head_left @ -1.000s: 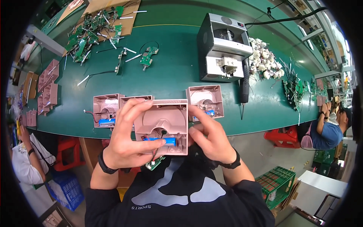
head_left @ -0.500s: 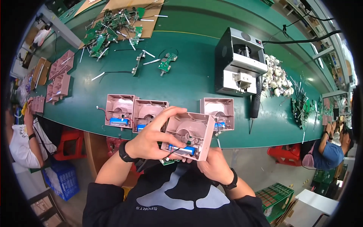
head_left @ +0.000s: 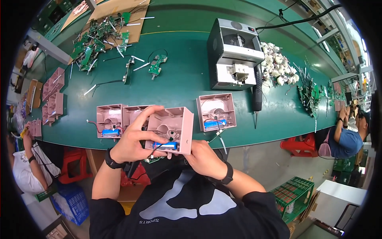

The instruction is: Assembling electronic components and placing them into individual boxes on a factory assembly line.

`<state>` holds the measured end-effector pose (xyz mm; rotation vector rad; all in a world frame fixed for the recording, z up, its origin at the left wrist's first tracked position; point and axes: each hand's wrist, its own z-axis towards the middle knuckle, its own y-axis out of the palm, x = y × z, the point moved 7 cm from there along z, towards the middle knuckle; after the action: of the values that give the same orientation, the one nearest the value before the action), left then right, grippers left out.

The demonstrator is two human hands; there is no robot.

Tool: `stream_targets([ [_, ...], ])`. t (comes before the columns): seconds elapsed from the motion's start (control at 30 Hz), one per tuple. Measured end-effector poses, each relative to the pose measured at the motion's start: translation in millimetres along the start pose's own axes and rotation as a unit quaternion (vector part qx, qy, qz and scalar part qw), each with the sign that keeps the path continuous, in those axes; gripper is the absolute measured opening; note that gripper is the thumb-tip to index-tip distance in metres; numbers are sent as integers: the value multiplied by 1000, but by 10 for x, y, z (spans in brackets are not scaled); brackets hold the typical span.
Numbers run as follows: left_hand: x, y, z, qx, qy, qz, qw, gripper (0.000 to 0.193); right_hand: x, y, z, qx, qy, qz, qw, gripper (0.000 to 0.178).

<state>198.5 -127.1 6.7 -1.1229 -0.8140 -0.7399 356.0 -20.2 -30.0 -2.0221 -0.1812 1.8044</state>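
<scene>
You hold a pink plastic housing (head_left: 172, 129) in both hands, lifted off the green table (head_left: 187, 79) and hanging just past its near edge, above your lap. Your left hand (head_left: 133, 139) wraps the housing's left side, fingers curled over its upper left corner and thumb against the front. Your right hand (head_left: 203, 157) cups the lower right corner from beneath, closed on it. The housing's open side faces you, showing a blue battery cell (head_left: 165, 145) low inside, with a thin black wire running from it toward your left hand.

On the table behind the held piece, along the near edge, two more pink housings (head_left: 119, 119) sit side by side to the left, partly hidden by your left hand. A third pink housing (head_left: 217, 111) lies to the right, apart from your hands, also with a blue cell inside. Farther back, right of centre, stands a grey box-shaped machine (head_left: 232, 53), with a black electric screwdriver (head_left: 257, 93) lying just beside it. Green circuit boards (head_left: 99, 42) are scattered near the far left corner.
</scene>
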Motion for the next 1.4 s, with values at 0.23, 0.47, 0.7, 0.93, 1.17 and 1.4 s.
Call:
stream_targets([
  [0.23, 125, 8, 173, 5, -3, 71, 997, 42, 110, -27, -79, 86, 35, 53, 994, 18],
  [0.47, 184, 111, 360, 18, 21, 182, 983, 36, 299, 213, -161, 19, 277, 431, 858, 21],
  [0.7, 229, 261, 424, -1, 23, 274, 961, 36, 374, 357, -185, 51, 295, 492, 818, 19],
  [0.93, 206, 376, 435, -2, 4, 312, 950, 35, 324, 280, -201, 4, 273, 304, 913, 18],
  [1.17, 77, 471, 394, 17, -31, 292, 956, 32, 114, 92, -351, 136, -22, -136, 981, 43],
  [1.4, 104, 524, 389, -4, -38, 337, 941, 44, -188, 128, -518, -72, -29, -205, 976, 45],
])
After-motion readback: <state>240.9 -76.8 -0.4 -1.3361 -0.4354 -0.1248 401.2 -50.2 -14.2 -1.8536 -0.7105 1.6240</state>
